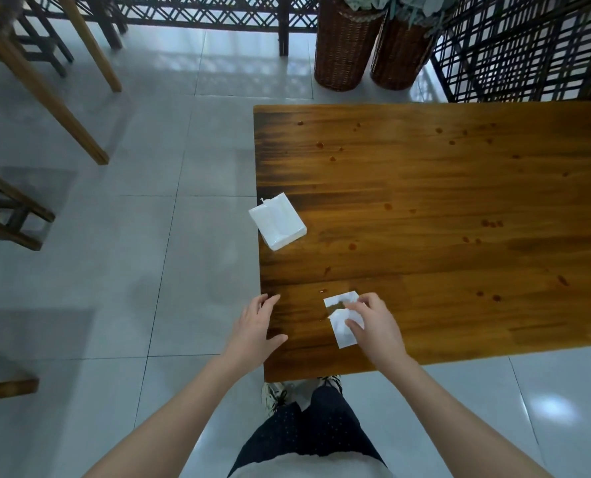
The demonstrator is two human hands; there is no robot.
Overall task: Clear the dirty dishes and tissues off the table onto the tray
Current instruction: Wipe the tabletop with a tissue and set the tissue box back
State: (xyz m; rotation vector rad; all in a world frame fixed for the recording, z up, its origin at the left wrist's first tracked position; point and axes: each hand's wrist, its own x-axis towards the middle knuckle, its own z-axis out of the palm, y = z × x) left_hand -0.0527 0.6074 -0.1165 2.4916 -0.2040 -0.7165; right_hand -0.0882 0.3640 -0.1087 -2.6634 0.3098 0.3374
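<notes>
Head view, looking down over the near left corner of the wooden counter (442, 201). My right hand (373, 326) rests on a flat white tissue (342, 331) lying on the counter close to the near edge. The fingertips (351, 307) press down on it, spread across its right half; the left half and the near corner stick out from under my hand toward the left. The tissue has a wet, see-through patch near its far end, where the wood shows through. The hand is not clenched around anything: fingers bent, pushing the sheet flat against the wood, no pinch visible.

My left hand (256, 329) is loose and holds nothing, fingers slightly spread. It sits at the left edge of the counter, thumb reaching over the wood, fingertips at the counter's edge. It is near the tissue but apart from it, with bare wood between.

A white pack of tissues (277, 221) lies farther away on the counter, at the left edge, turned at an angle with one corner overhanging the floor (114, 236). It is well apart from both hands.

Small brown droplets (490, 223) are scattered across the counter, several just beyond the tissue and more to the right.

Two wicker baskets (342, 46) stand on the floor past the far edge.
</notes>
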